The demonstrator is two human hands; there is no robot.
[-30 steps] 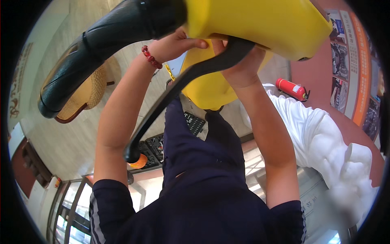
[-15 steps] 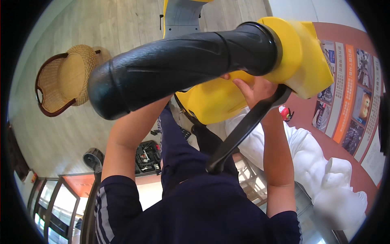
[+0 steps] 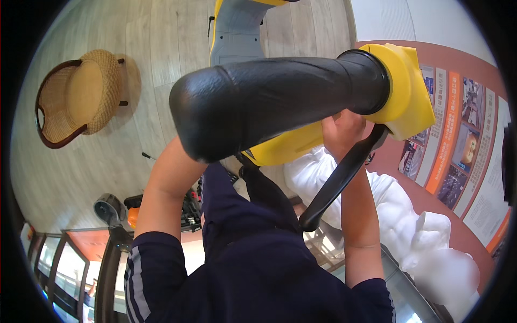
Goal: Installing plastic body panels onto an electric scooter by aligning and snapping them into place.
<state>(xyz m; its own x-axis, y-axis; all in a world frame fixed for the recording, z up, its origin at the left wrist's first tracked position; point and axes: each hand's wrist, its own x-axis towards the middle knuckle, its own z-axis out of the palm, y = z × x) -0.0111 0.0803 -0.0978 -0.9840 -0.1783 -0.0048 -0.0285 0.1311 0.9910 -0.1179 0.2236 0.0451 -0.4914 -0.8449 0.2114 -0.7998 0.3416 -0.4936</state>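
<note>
A thick black grooved handle (image 3: 280,94) crosses the view in front of me, joined at its right end to a yellow housing (image 3: 406,89) of an exercise-bike-like machine. More of its yellow body (image 3: 285,145) shows under the handle. A black lever-like bar (image 3: 344,177) slants down from the housing toward my body. My right hand (image 3: 344,129) is below the handle against the yellow body, fingers curled in; what they hold is hidden. My left forearm (image 3: 172,180) reaches up behind the handle, which covers the left hand and its fingers.
A wicker chair (image 3: 81,102) stands on the wooden floor at the left. An open black tool case (image 3: 191,210) lies beside my legs. To the right are a white statue (image 3: 398,215) and a wall panel (image 3: 458,145). Another yellow-and-grey machine part (image 3: 237,37) is ahead.
The handle's free end has shifted right and looks nearer. My right hand's fingers have curled, where the thumb was stretched out before. The fingertip showing beneath the handle is now hidden.
</note>
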